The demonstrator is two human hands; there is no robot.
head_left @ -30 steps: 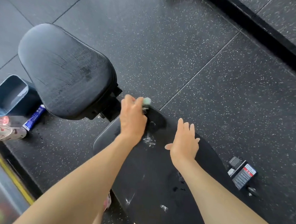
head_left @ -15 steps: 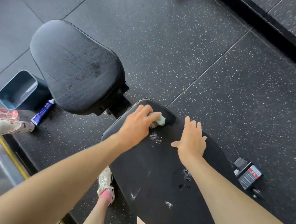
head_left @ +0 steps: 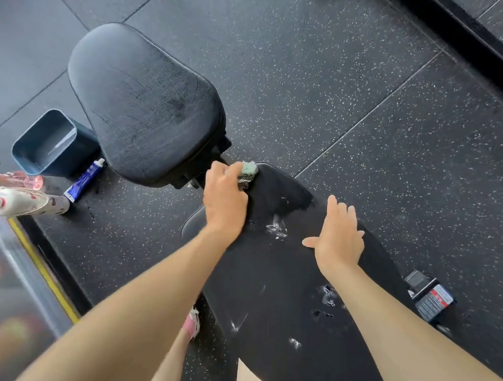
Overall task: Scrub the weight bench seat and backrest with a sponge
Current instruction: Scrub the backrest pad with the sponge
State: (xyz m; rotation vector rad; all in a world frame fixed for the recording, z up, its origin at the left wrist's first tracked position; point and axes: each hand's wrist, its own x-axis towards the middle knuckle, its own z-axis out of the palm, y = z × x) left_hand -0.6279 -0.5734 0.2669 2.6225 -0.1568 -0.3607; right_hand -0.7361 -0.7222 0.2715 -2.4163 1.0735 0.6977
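A black padded bench runs from the centre toward the lower right; its long pad (head_left: 282, 281) carries white foam smears and wet spots. The separate rounded pad (head_left: 143, 108) lies beyond it at upper left. My left hand (head_left: 224, 200) is shut on a pale green sponge (head_left: 248, 170), pressing it on the far end of the long pad next to the gap between the pads. My right hand (head_left: 338, 235) lies flat and open on the long pad's right side, fingers spread.
A blue-grey square bin (head_left: 51, 143) stands on the speckled rubber floor at left, with a blue tube (head_left: 84, 180) and a white spray bottle (head_left: 20, 202) beside it. The bench's foot with a red-and-white label (head_left: 431, 299) sticks out at right. My shoe (head_left: 193, 323) shows below.
My left hand slid the sponge from the middle of the pad's far end back to its far left edge near the gap. My right hand stayed flat on the pad.
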